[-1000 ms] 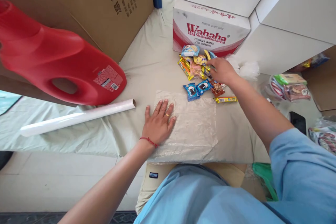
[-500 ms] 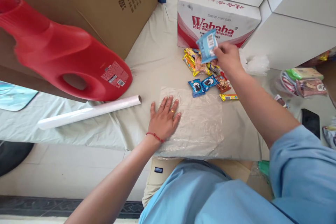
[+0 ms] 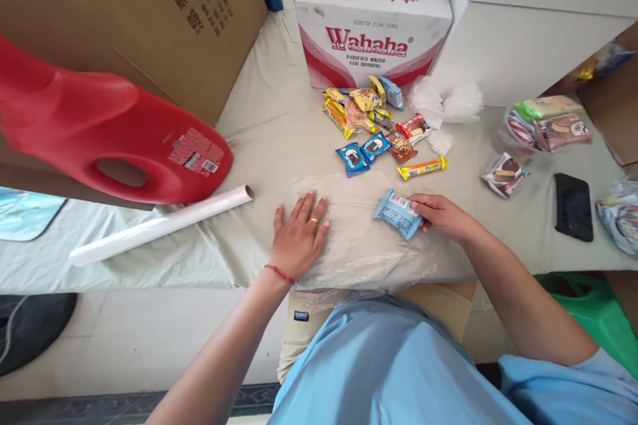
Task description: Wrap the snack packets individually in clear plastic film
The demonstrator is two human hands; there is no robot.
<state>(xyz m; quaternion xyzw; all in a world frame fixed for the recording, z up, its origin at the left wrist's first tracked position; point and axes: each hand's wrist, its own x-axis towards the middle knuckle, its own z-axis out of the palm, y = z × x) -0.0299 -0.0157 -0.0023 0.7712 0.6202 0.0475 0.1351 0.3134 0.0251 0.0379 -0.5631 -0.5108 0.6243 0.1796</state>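
Observation:
My left hand (image 3: pixel 300 232) lies flat with fingers spread on the left part of a clear plastic sheet (image 3: pixel 356 246), which is spread at the table's front edge. My right hand (image 3: pixel 438 216) pinches a light blue snack packet (image 3: pixel 397 212) by its right side, over the right part of the sheet. Beyond the sheet lie two dark blue snack packets (image 3: pixel 353 158), a brown cookie packet (image 3: pixel 400 146), a red and white packet (image 3: pixel 413 127) and a yellow snack bar (image 3: pixel 423 167). Behind them is a pile of yellow packets (image 3: pixel 367 99), with another light blue packet (image 3: pixel 392 93) at its back.
A white plastic roll (image 3: pixel 162 226) and a big red jug (image 3: pixel 114 133) lie at left, before a cardboard box (image 3: pixel 124 6). A Wahaha carton (image 3: pixel 371 33) stands behind the snacks. To the right are a snack tub (image 3: pixel 518 129), a wrapped snack (image 3: pixel 505 174) and a black phone (image 3: pixel 574 206).
My right hand has brought the light blue packet from above the snack pile back toward me, over the plastic sheet. My left hand stays flat. The view has shifted a little.

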